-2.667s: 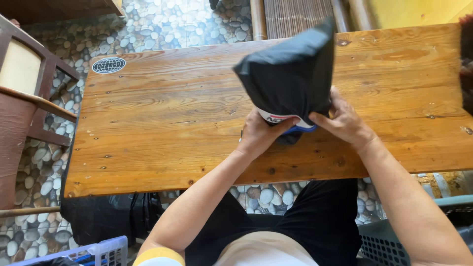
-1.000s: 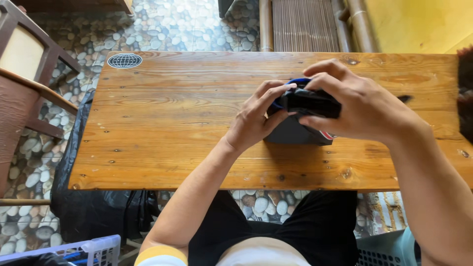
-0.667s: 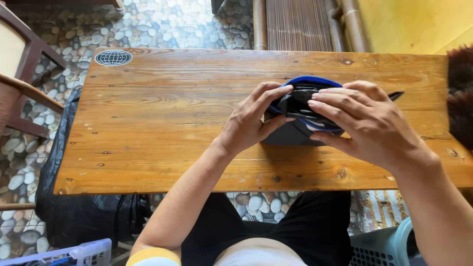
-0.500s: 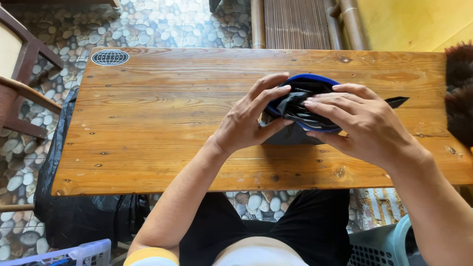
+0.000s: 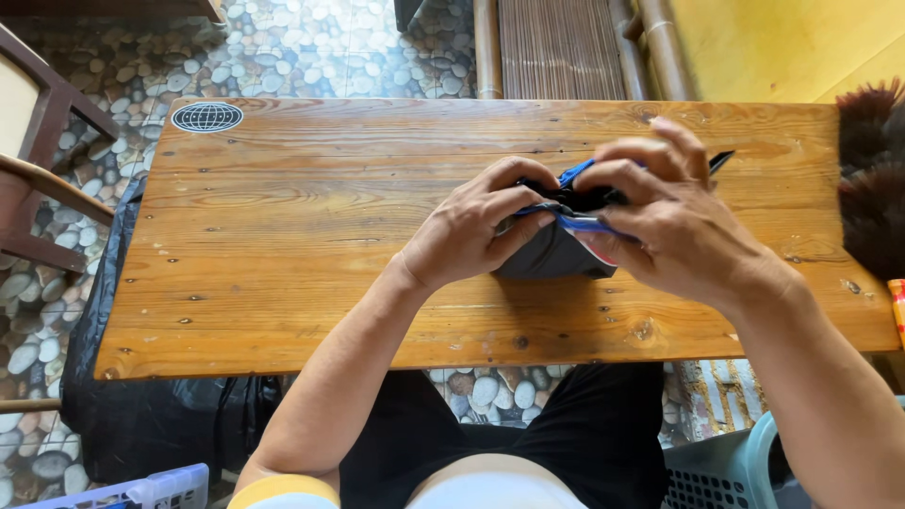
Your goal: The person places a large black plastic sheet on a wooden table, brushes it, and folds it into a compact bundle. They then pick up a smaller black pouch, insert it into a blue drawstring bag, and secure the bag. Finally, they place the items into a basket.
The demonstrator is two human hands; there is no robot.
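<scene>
Head view, looking down on a wooden desk point(image 5: 283, 236) of long planks, set over a pebble-tiled floor point(image 5: 311, 47); the person sits at its near edge

Left hand point(image 5: 467, 236): rests on the desk right of centre, grip clenched on the left end of a dark folded garment point(image 5: 547, 259); fingers curled over its upper edge, thumb side pressed against the fold

Right hand point(image 5: 674, 226): lies over the right part of the same garment, grip closed on the cloth, fingertips pinching the upper edge beside those of the left hand; both hands meet at the top of the bundle

Garment: black cloth with blue trim and a small red and white patch, gathered into a compact bundle; its lower part lies on the desk between the two hands, its upper edge is raised in the fingers; a dark corner shows just beyond the right hand's fingers; how many folds it has cannot be told

Surroundings: a round black-and-white sticker point(image 5: 207, 117) at the far left corner of the desk; a dark feather duster point(image 5: 872, 179) at the right end; a wooden chair point(image 5: 42, 179) to the left, well apart; a black plastic bag point(image 5: 141, 415) under the left end; a grey-green basket point(image 5: 726, 471) at lower right; a blue crate point(image 5: 141, 490) at lower left
</scene>
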